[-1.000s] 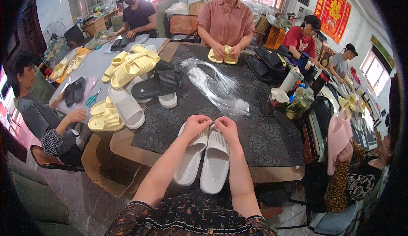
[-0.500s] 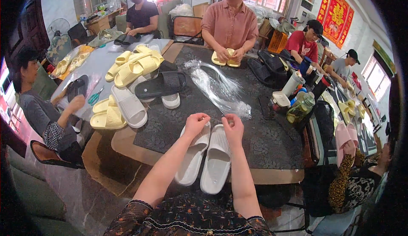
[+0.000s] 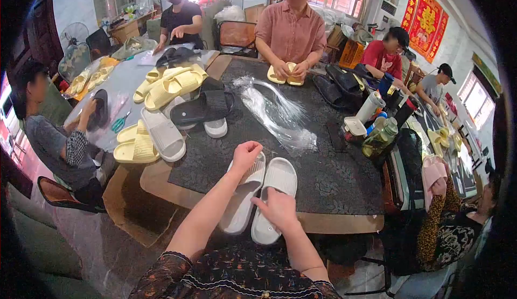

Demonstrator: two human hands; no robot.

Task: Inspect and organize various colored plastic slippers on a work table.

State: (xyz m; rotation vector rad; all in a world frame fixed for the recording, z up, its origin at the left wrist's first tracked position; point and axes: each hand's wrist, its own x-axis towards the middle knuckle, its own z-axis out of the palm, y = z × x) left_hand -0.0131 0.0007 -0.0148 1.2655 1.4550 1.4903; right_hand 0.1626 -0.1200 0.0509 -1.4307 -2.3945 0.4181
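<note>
A pair of light grey slide slippers lies before me at the table's near edge, toes pointing away. My left hand (image 3: 246, 158) is closed in a pinch over the toe end of the left slipper (image 3: 237, 213); what its fingertips hold is too small to make out. My right hand (image 3: 278, 208) rests over the right slipper (image 3: 282, 174), thumb apart and fingers at the opening behind its ribbed strap. The fingertips are partly hidden there. Beyond the slippers lies a bundle of fine clear plastic strands (image 3: 277, 118).
To the left are piled yellow slippers (image 3: 175, 86), another grey slipper (image 3: 163, 135) and a black slipper (image 3: 196, 109). Teal scissors (image 3: 120, 122) lie farther left. Bottles and a clear jar (image 3: 379, 140) stand at right. Several co-workers sit or stand around, one opposite holding yellow slippers (image 3: 285, 73).
My right hand has moved back from the toe end to the right slipper's strap opening. My left hand stays pinched at the toe. A co-worker at the far left has lifted one hand.
</note>
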